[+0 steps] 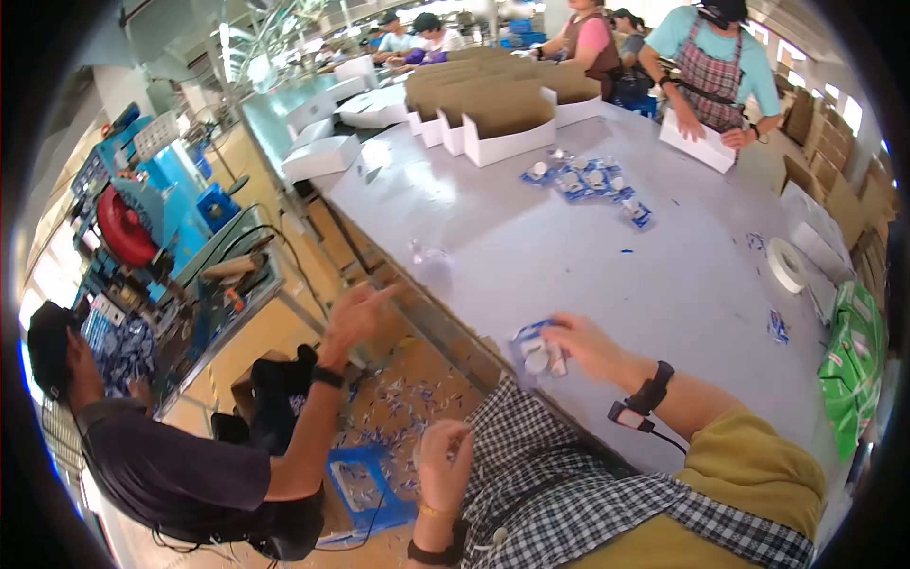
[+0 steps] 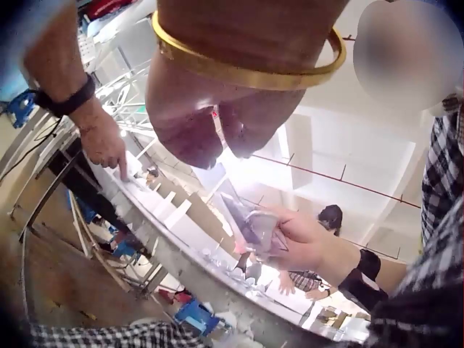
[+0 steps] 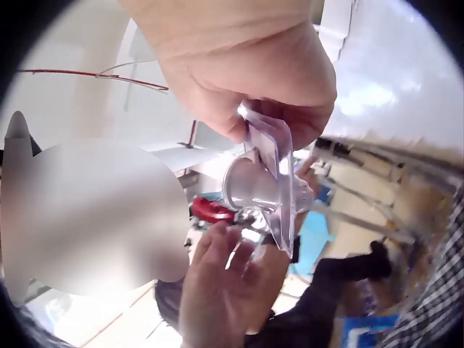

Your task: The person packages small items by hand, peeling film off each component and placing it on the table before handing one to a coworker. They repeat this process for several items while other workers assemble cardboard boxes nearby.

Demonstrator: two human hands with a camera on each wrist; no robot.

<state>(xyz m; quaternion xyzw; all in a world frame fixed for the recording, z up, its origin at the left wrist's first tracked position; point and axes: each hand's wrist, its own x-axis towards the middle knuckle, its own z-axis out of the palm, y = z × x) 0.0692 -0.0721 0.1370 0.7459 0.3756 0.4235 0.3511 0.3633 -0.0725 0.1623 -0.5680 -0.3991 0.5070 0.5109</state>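
The right hand (image 1: pixel 592 349) pinches the edge of a clear plastic pack (image 1: pixel 536 357) with blue print, over the near table edge. In the right wrist view, the right hand (image 3: pixel 254 72) grips this pack (image 3: pixel 286 188), and a pale round cup-like part (image 3: pixel 250 183) stands out from it. Away from the pack, the left hand (image 1: pixel 444 465) is raised in front of the apron, its fingers bent. Something clear and shiny shows by the fingers of the left hand (image 3: pixel 217 290); whether they hold it cannot be told. The left wrist view shows the left hand (image 2: pixel 217 109) from behind.
Similar blue packs (image 1: pixel 592 180) lie mid-table, beyond a crumpled clear bag (image 1: pixel 432 266). White boxes (image 1: pixel 512 142) stand at the back. A tape roll (image 1: pixel 786 266) and green bag (image 1: pixel 853 365) are at right. A person at left stretches a hand (image 1: pixel 355 322) toward the table.
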